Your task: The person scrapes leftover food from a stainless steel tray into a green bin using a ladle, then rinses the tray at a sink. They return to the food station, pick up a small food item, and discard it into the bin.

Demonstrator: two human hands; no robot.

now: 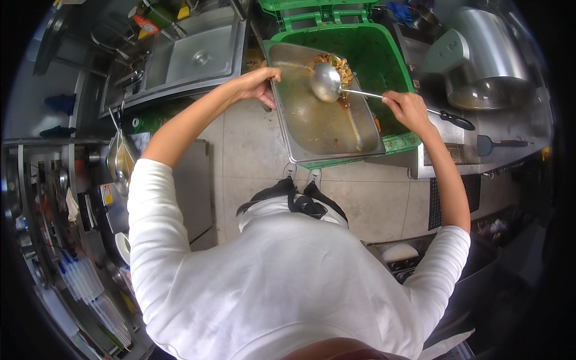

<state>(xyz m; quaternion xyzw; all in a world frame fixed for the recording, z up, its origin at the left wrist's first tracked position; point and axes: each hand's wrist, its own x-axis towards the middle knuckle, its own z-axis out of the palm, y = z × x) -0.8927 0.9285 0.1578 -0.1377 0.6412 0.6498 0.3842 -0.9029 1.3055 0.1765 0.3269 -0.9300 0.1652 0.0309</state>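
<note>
My left hand [262, 85] grips the left rim of a large rectangular steel food pan [310, 121], which is tilted over the open mouth of a green wheeled bin [387, 58]. A brown, oily film coats the pan's inside. Chopped food scraps [344, 72] lie at its upper right edge, some over the rim. In my right hand [407, 108] is the long handle of a steel ladle [326, 82]; its bowl, rounded side up, is over the pan beside the scraps. The black handle end sticks out to the right of my hand.
A steel sink [202, 49] stands at the upper left. To the right is a steel counter with a spatula [488, 145] and a large steel machine [490, 54]. Shelves with utensils and plastic containers [81, 276] line the left. Tiled floor [252, 139] shows around my shoes.
</note>
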